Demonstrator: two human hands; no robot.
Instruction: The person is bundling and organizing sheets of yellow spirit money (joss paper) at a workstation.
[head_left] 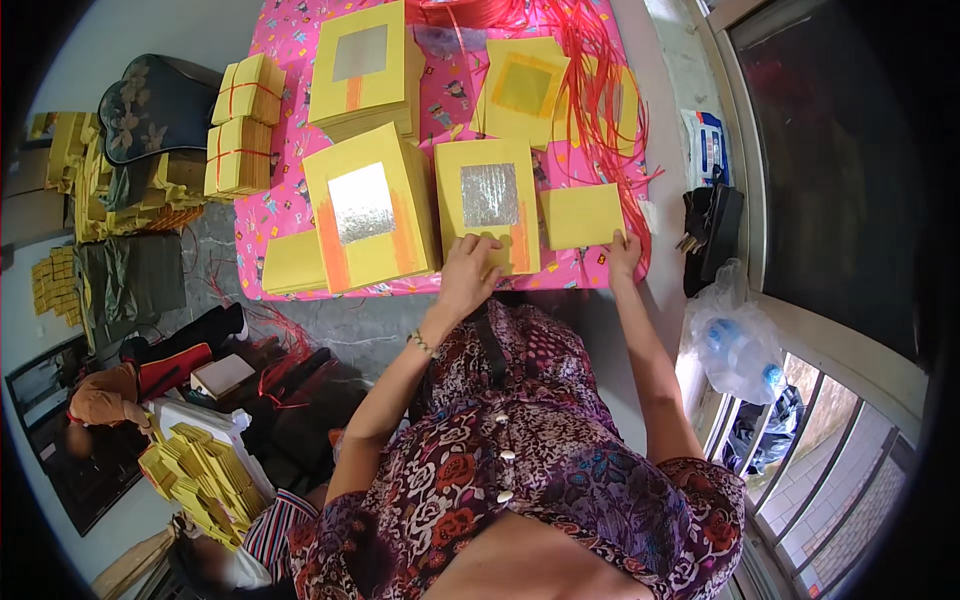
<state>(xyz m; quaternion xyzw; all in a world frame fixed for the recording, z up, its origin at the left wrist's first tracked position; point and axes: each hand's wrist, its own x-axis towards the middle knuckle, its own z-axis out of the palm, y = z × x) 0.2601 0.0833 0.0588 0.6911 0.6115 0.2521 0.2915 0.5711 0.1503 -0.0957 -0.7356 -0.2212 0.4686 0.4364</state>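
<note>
My left hand (pixel 470 270) rests its fingers on the lower edge of a stack of yellow paper (pixel 450 200) whose top sheet has a silver foil square and orange stripes. Those fingers are apart and grip nothing that I can see. Close by on the right, my right hand (pixel 624 255) pinches the lower right corner of a plain yellow sheet (pixel 585 217). The sheet lies at the table's front edge, against the foil-marked stack. To the left stands a taller stack of foil-marked yellow paper (pixel 325 190), set at a slant.
The pink patterned table cover (pixel 290 200) bears another tall yellow stack (pixel 325 95), tied bundles (pixel 236 158), loose yellow sheets (pixel 500 115) and red plastic strands (pixel 590 60). A clear plastic bag (pixel 735 350) hangs at the right. More yellow bundles (pixel 195 465) stand at lower left beside a striped garment (pixel 275 535).
</note>
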